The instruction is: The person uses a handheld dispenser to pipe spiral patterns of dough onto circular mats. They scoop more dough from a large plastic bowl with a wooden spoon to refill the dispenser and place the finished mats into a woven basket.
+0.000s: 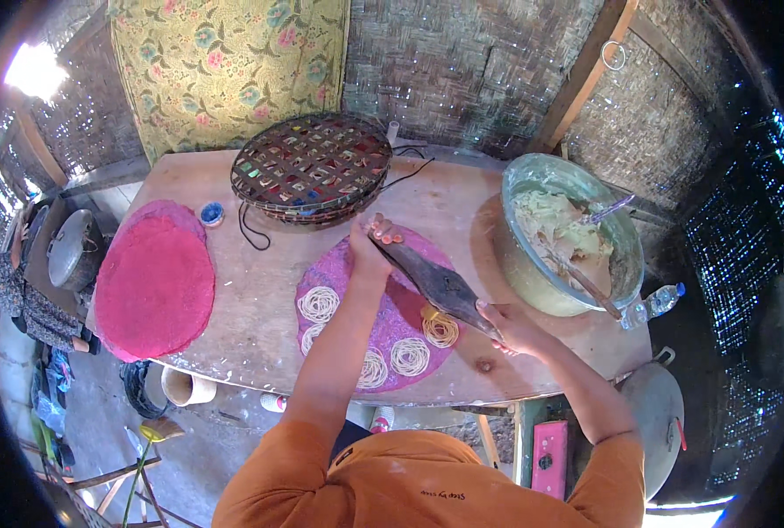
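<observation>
Tool (429, 275) is held above the mat (390, 327): far end gripped by the left fingers (386, 237), near end by the right fingers (495, 319), long axis slanting between, yellow coil (443, 333) just left of the latter.

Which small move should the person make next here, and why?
Probably shift the dark tool, held in the left hand and right hand, toward the bare far side of the purple mat: the yellowish coil under it looks about as full as the pale coil beside it.
</observation>
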### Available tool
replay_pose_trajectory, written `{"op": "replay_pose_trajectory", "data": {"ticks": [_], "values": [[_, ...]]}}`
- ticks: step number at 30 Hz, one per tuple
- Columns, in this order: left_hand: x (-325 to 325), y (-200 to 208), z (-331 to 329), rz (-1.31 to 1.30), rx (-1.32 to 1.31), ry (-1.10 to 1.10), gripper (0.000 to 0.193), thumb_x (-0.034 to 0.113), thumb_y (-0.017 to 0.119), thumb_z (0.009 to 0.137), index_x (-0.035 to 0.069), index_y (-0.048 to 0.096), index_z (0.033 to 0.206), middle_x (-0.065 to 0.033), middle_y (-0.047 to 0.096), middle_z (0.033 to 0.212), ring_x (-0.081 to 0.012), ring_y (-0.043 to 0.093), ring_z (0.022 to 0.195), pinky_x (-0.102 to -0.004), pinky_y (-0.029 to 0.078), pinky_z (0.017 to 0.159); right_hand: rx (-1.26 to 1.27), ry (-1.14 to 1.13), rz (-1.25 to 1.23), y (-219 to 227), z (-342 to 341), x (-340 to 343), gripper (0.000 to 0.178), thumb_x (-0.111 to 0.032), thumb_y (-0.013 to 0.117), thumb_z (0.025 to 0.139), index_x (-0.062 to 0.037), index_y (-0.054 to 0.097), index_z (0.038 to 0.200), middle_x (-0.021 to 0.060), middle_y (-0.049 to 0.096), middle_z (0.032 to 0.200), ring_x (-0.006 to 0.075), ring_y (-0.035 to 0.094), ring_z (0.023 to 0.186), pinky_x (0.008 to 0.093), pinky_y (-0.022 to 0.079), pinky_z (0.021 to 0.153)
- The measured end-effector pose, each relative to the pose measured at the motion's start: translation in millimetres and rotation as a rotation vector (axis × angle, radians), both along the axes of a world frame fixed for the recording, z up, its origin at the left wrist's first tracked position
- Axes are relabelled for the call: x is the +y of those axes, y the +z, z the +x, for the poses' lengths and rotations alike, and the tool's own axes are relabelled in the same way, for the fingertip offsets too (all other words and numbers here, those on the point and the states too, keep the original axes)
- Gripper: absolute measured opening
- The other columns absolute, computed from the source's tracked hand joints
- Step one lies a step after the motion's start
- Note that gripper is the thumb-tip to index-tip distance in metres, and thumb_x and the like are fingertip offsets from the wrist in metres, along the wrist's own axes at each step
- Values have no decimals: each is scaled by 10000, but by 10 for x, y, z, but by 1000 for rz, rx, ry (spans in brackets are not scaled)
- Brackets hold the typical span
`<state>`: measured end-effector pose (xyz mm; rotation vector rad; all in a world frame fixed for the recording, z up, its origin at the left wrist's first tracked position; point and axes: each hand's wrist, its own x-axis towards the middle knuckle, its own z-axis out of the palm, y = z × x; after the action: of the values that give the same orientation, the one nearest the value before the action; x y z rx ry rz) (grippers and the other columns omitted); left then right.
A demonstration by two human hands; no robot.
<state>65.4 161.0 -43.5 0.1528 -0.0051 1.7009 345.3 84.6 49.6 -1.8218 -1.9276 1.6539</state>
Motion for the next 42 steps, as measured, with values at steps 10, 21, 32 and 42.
{"op": "replay_pose_trajectory", "data": {"ticks": [10, 21, 32, 42], "values": [[421, 129, 210, -134, -79, 6, 433, 461, 301, 896, 156, 360, 594, 33, 311, 477, -132, 337, 423, -296, 341, 489, -58, -25, 19, 327, 106, 354, 671, -696, 381, 845, -59, 527, 693, 23, 470, 498, 105, 416, 368, 258, 320, 336], [467, 160, 149, -75, -83, -1, 337, 361, 339, 853, 171, 354, 575, 56, 275, 449, -109, 288, 385, -275, 302, 463, -245, -10, 162, 497, 4, 384, 723, -682, 392, 849, -8, 600, 689, 42, 457, 484, 156, 470, 436, 325, 387, 460], [568, 311, 3, -103, 5, 68, 314, 331, 360, 829, 187, 322, 553, 61, 272, 439, -94, 276, 378, -259, 291, 446, -280, 35, 377, 414, -147, 442, 694, -626, 380, 882, 0, 642, 736, 164, 593, 607, 309, 593, 623, 424, 444, 632], [688, -9, 543, -210, -109, -77, 296, 306, 362, 812, 194, 327, 540, 75, 273, 425, -90, 283, 361, -250, 303, 434, -311, 18, 510, 65, 322, 405, 716, -632, 378, 879, 14, 651, 735, 163, 589, 598, 289, 587, 607, 398, 450, 622]]}}
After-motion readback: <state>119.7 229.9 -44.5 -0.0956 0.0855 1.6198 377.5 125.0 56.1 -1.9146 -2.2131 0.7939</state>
